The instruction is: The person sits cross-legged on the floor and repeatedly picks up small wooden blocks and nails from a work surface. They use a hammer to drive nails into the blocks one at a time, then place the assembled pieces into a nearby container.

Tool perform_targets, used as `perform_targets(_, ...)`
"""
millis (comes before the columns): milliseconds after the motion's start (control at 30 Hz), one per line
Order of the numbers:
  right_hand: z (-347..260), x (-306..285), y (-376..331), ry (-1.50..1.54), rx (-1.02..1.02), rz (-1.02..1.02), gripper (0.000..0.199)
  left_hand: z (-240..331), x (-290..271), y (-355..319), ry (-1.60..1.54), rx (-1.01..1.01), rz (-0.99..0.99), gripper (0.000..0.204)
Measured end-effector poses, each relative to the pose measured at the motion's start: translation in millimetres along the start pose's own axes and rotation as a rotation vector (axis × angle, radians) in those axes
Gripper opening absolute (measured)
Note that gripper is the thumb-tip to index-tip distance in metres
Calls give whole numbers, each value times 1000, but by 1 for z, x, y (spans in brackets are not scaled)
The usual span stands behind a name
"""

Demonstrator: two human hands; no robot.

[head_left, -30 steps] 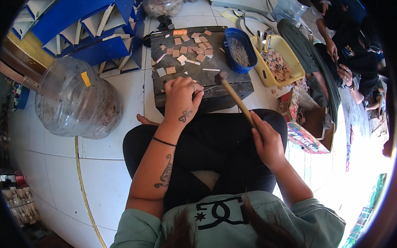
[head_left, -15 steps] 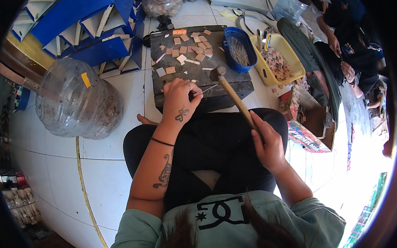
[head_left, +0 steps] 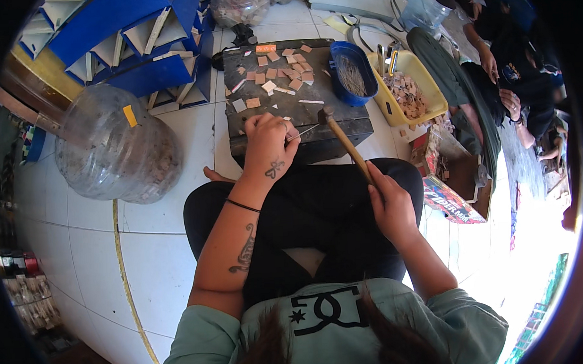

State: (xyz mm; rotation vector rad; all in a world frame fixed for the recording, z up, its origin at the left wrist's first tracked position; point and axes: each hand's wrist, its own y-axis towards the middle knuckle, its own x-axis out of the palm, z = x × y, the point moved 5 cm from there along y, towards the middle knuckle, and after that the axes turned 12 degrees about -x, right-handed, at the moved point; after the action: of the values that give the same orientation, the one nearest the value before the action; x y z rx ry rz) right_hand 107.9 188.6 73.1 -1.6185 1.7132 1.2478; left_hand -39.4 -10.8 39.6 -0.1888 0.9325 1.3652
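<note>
While the person sits cross-legged on the white tiled floor [head_left: 82,253], a thin metal nail [head_left: 304,132] is pinched between the fingertips of the left hand [head_left: 267,141], which rests at the near edge of the dark block-shaped counter [head_left: 341,126]. The nail juts out to the right of that hand, just above the block's top, and its free end lies just beside the small metal head of the wooden-handled hammer [head_left: 345,141]. The hammer's handle is gripped at its lower end by the right hand [head_left: 390,207], fingers clenched around the wood, so that the handle slants up and leftward from the hand, held over the lap, to the head, poised at the nail. Small tan and pale square pieces [head_left: 278,70] are scattered over the far half of the counter, well apart from both hands. A blue oval plastic tub [head_left: 352,74] filled with thin metal nails is set at the counter's far right corner, and a yellow rectangular plastic tray [head_left: 413,91] of tan pieces stands just beside it on the floor. A large clear plastic water jug [head_left: 117,153], lying on its side, is seen to the left of the counter. Other seated people's hands [head_left: 510,100] are visible at the far right.
</note>
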Motion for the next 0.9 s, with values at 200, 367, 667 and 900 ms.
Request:
perform_targets(200,5,5,-4,-9,13,-88,43,0,2,-3,8,24,10,10)
perform_targets(367,14,-5,-4,152,17,7,43,-4,2,-2,-103,-28,-7,9)
perform_targets(667,18,-19,-2,335,175,31,42,-2,10,-2,-415,-144,114,11)
perform_targets(900,3,-21,6,342,119,-12,42,10,11,1,-23,48,235,6)
